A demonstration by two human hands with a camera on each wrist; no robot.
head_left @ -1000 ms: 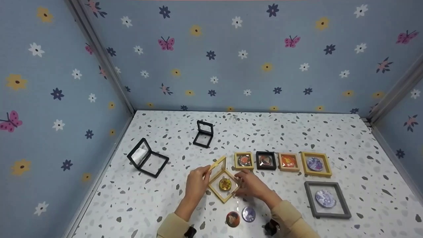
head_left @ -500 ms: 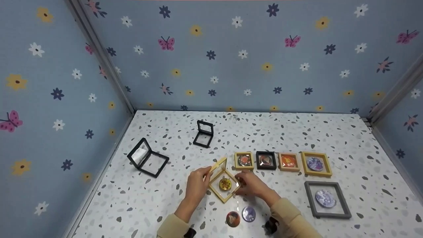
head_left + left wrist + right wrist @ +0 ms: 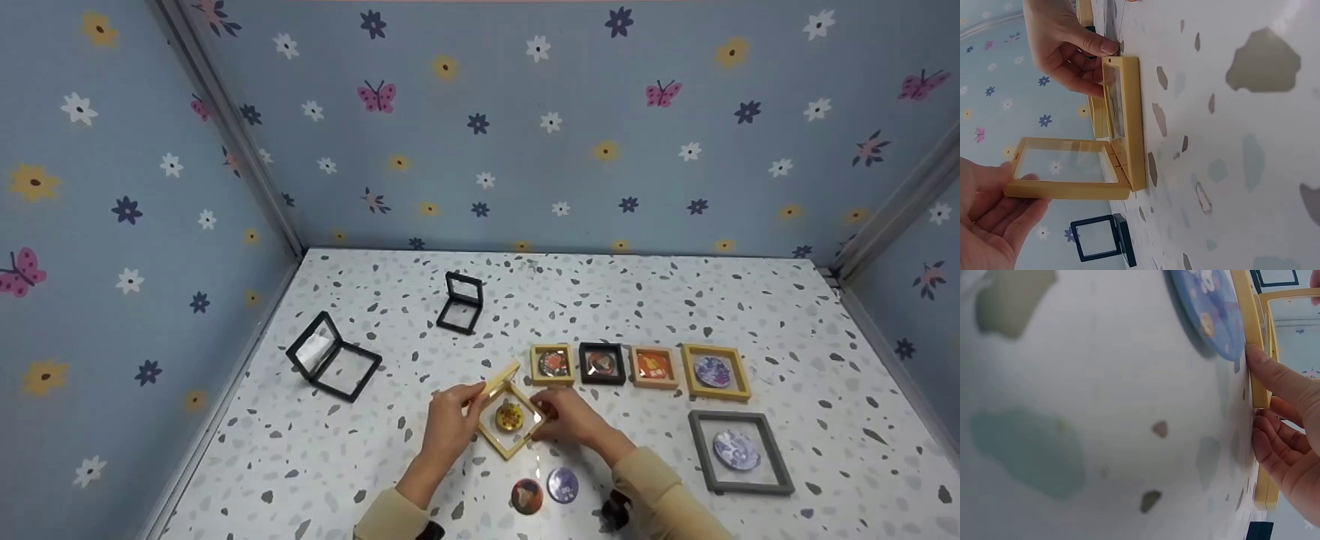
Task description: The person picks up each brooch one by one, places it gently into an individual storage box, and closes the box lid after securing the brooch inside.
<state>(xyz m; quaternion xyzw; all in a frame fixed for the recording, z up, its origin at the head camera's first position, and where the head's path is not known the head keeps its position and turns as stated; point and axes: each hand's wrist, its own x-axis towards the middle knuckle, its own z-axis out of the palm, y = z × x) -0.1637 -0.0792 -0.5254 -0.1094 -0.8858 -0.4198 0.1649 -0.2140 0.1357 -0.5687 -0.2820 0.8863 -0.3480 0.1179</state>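
A yellow hinged display frame with clear film lies part-open on the table, a yellow round badge in its lower half. My left hand pinches the edge of the raised lid between thumb and fingers. At the base's right corner, my right hand grips the frame side with thumb and fingers, clearly seen in the right wrist view. Close in front lie two loose round badges, a dark red one and a purple-blue one.
Two black hinged frames, one larger and one smaller, stand open at left and back. Closed frames holding badges line the right: small yellow, black, peach, larger yellow, and grey.
My left hand has shifted slightly right, tipping the yellow frame's lid further down toward its base. My right hand keeps its grip at the corner.
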